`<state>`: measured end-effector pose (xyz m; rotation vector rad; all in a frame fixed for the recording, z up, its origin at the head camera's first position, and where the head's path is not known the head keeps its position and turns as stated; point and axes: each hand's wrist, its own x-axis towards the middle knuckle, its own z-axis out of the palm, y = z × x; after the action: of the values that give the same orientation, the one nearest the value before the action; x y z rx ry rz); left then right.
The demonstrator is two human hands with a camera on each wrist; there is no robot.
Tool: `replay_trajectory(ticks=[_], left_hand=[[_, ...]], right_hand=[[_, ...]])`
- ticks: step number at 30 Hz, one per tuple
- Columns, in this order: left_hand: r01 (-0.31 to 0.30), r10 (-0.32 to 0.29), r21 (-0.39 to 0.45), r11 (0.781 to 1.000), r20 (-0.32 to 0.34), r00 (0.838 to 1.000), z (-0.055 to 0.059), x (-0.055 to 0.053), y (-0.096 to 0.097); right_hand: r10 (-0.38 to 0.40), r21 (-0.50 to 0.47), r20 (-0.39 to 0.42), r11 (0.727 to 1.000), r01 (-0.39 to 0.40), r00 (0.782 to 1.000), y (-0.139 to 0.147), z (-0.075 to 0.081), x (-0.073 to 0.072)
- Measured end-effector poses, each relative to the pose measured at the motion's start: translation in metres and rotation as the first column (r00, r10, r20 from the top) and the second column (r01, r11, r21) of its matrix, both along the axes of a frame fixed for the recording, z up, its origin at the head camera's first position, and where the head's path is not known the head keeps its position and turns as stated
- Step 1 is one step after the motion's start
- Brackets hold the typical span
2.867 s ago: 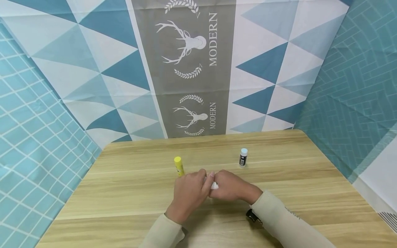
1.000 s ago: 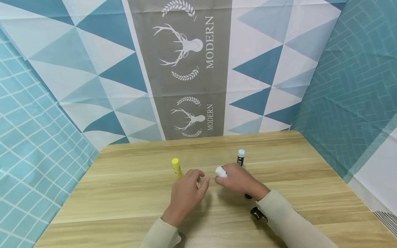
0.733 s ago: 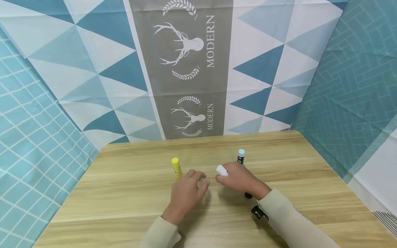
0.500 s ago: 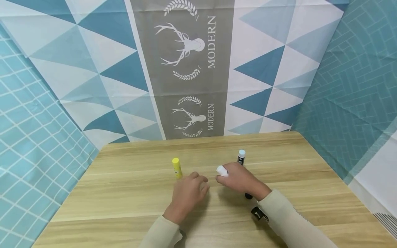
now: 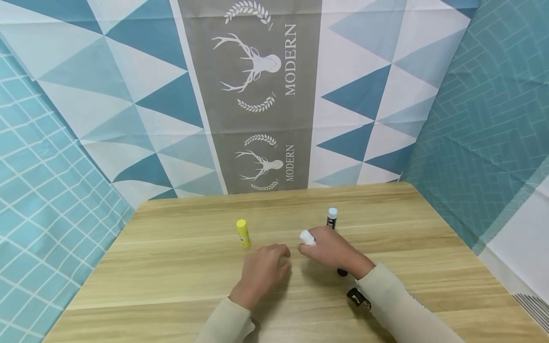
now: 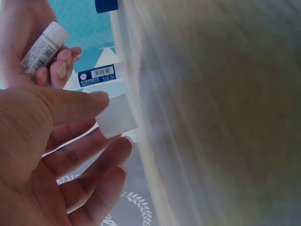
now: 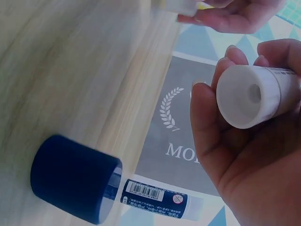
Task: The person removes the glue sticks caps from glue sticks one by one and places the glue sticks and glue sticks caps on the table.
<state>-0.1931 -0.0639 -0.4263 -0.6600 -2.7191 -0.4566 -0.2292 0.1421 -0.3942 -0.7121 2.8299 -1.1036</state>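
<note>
My left hand [image 5: 263, 271] pinches a translucent cap [image 6: 115, 115] between thumb and fingers, low over the wooden table [image 5: 171, 276]. The cap's far end is at the tabletop; whether it rests there I cannot tell. My right hand [image 5: 328, 245] grips a white glue stick [image 5: 307, 237], tilted, above the table. Its round hollow end faces the right wrist camera, uncapped. Behind the right hand stands a dark blue glue stick [image 5: 331, 220] with a pale cap. A yellow glue stick [image 5: 242, 234] stands upright beyond the left hand.
A hollow dark blue cap [image 7: 70, 179] stands on the table below the right wrist. A black device [image 5: 358, 297] sits at the right sleeve. Patterned cloth [image 5: 274, 95] hangs at the table's back edge, with blue cloths at both sides.
The hands, together around the white glue stick at first, have come apart. The left has since lowered slightly toward the table with the cap. The right hand has stayed nearly still over the last second.
</note>
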Motion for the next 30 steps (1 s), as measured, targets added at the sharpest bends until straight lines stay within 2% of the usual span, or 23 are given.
replay_trajectory(ticks=[10, 20, 30], left_hand=[[0.009, -0.007, -0.032, 0.999, 0.056, 0.998, 0.0009, -0.0021, 0.0038], [-0.020, 0.023, -0.040, 0.999, 0.059, 0.998, 0.0019, 0.0003, 0.0064], [-0.038, 0.038, 0.012, 0.999, 0.037, 0.999, 0.0053, 0.0051, 0.0046]], right_hand=[[0.006, 0.016, 0.009, 1.000, -0.007, 1.000, -0.0013, -0.0031, 0.0022], [-0.011, -0.024, 0.053, 1.000, 0.013, 0.999, 0.0007, -0.0004, 0.0001], [0.006, -0.021, 0.070, 1.000, -0.004, 0.998, 0.0000, 0.0016, -0.0074]])
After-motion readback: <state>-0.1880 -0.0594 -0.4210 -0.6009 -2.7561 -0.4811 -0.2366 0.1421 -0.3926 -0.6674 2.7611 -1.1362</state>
